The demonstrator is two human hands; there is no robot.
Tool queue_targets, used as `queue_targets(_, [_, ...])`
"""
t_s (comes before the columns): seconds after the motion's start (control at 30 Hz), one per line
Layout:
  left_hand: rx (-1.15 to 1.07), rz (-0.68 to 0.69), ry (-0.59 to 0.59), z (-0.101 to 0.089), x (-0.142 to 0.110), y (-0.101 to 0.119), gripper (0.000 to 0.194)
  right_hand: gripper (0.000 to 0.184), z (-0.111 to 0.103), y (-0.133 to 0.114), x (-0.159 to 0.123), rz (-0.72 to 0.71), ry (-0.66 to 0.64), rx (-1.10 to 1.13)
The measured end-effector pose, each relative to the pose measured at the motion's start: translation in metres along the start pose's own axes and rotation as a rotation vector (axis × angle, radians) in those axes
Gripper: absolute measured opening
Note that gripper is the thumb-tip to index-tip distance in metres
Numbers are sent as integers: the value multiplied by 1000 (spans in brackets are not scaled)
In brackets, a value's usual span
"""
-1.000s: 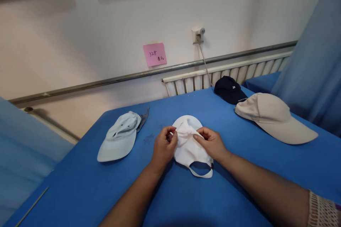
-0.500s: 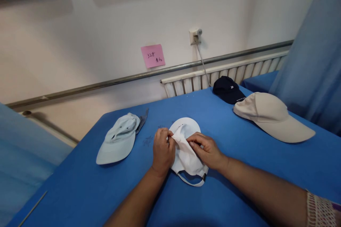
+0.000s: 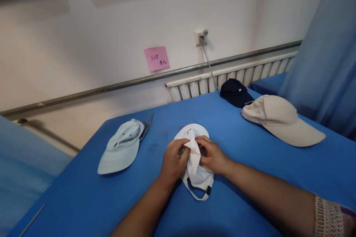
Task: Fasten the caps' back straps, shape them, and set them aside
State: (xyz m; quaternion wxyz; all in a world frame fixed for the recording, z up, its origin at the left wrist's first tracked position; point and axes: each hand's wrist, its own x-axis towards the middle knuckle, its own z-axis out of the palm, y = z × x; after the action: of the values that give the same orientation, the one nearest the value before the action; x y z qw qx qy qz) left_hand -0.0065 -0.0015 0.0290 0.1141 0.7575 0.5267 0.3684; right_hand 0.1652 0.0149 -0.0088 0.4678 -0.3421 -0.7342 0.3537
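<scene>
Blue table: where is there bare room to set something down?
The blue table is bare between the pale blue cap and left forearm, between the beige cap and right forearm, and from the white cap back toward the radiator. Crowded: left hand and right hand holding the white cap; navy cap close by the beige cap.

Four caps: white cap point(image 3: 196, 160), pale blue cap point(image 3: 121, 149), navy cap point(image 3: 233, 90), beige cap point(image 3: 283, 115). Two hands: left hand point(image 3: 172, 163), right hand point(image 3: 215, 156). Two curtains point(image 3: 25, 159) point(image 3: 317, 63), one left, one right. One pink note point(image 3: 156, 58), one socket point(image 3: 197, 39), one cord point(image 3: 209, 66), one radiator point(image 3: 232, 77), one rail point(image 3: 133, 82), one thin rod point(image 3: 32, 220).
</scene>
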Motion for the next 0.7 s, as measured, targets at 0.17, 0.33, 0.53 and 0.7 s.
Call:
queue_targets(0.17, [-238,-138,-7,9,-3,2,20,11,5,4,-1,70,-9,-221])
queue_targets(0.33, [-456,-324,49,18,-1,2,20,8,8,8,0,54,57,-296])
queue_targets(0.53, [-584,-418,117,19,1,10,21,15,7,2,0,30,113,-366])
queue_targets(0.7, [-525,-390,108,18,0,10,22,5,7,0,1,82,99,-411])
